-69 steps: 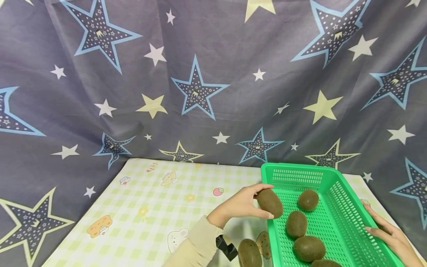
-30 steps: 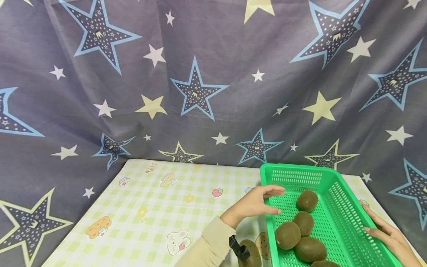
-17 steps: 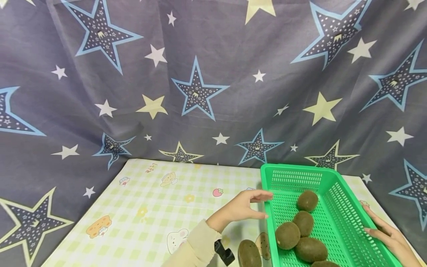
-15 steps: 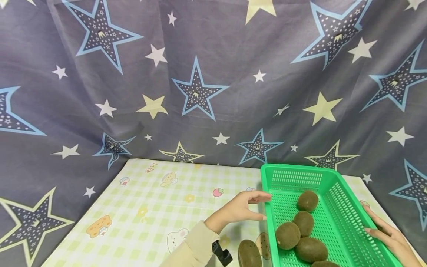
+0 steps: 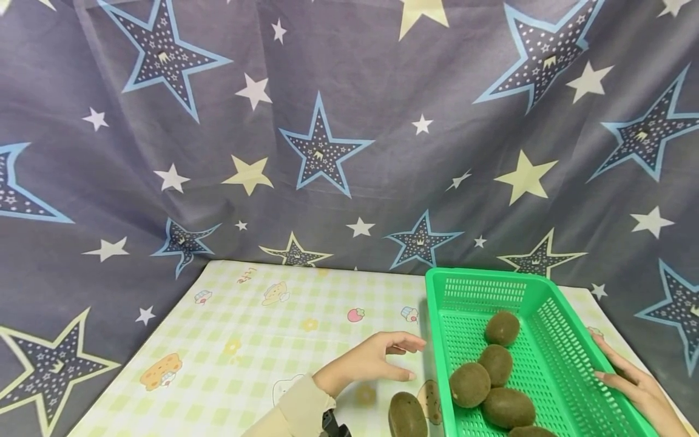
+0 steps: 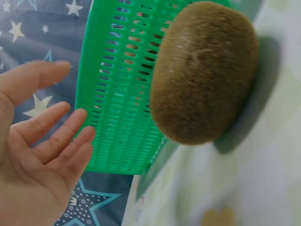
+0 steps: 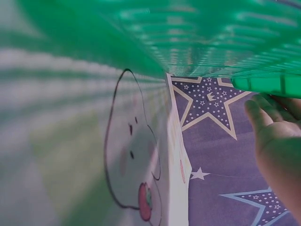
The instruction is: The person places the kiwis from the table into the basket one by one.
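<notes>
My left hand [image 5: 374, 362] hovers over the table just left of the green plastic basket [image 5: 443, 388], fingers loosely bent, thumb apart, nothing in it. Below it on the cloth lies a brown kiwi [image 5: 408, 414], large in the left wrist view, where the kiwi [image 6: 204, 73] is beside the basket wall and apart from the hand [image 6: 42, 155]. Several kiwis [image 5: 509, 408] sit in the basket towards its left side; the nearest is cut off by the frame. My right hand [image 5: 633, 385] holds the basket's right rim, thumb over the inside and fingers outside.
A checked tablecloth [image 5: 246, 364] with cartoon prints covers the table. Behind hangs a dark curtain [image 5: 382, 200] with stars. The basket's perforated walls stand up along the table's right part.
Earlier my left hand carried a kiwi over the basket's left rim and let it go inside, beside the others. The hand has since drawn back left, out over the cloth. My right hand stays put.
</notes>
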`<state>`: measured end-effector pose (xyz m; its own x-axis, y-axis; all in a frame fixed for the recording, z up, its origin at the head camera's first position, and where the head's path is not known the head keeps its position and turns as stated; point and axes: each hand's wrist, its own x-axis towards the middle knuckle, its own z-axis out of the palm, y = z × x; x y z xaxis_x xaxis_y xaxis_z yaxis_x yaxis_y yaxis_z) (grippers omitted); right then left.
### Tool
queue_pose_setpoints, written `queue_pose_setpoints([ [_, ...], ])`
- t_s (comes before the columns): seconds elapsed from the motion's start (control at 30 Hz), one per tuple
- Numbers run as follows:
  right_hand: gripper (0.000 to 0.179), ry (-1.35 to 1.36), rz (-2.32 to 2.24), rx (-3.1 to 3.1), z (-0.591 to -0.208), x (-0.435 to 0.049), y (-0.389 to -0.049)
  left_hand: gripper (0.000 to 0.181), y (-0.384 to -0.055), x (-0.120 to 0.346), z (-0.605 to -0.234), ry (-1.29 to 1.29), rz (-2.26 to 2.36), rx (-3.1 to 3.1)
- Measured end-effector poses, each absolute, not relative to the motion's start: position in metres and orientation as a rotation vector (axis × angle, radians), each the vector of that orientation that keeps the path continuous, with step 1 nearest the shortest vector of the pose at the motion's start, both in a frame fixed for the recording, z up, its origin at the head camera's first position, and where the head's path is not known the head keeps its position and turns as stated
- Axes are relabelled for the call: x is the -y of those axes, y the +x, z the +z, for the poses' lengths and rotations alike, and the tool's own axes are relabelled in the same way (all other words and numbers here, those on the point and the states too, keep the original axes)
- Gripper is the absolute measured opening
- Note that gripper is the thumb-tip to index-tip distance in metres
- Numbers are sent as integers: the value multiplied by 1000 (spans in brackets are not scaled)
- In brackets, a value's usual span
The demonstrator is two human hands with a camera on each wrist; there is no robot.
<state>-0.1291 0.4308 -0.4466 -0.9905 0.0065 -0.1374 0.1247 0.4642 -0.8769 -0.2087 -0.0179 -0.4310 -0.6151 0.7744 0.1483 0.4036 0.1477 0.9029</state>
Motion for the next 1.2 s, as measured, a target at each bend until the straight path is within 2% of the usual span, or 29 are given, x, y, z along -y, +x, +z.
queue_pose_setpoints([
  [0.27, 67, 116, -1569, -2590, -443, -427, -130, 48, -202, 25, -448, 1106, 1413, -1959],
  [0.77, 66, 117, -1586, -2584, -448, -431, -130, 64, -198, 29, -464, 1112, 1173, -1715],
  [1.2, 67, 108, -1573, -2592, -447, -428, -130, 63, -199, 30, -469, 1111, 1166, -1703],
])
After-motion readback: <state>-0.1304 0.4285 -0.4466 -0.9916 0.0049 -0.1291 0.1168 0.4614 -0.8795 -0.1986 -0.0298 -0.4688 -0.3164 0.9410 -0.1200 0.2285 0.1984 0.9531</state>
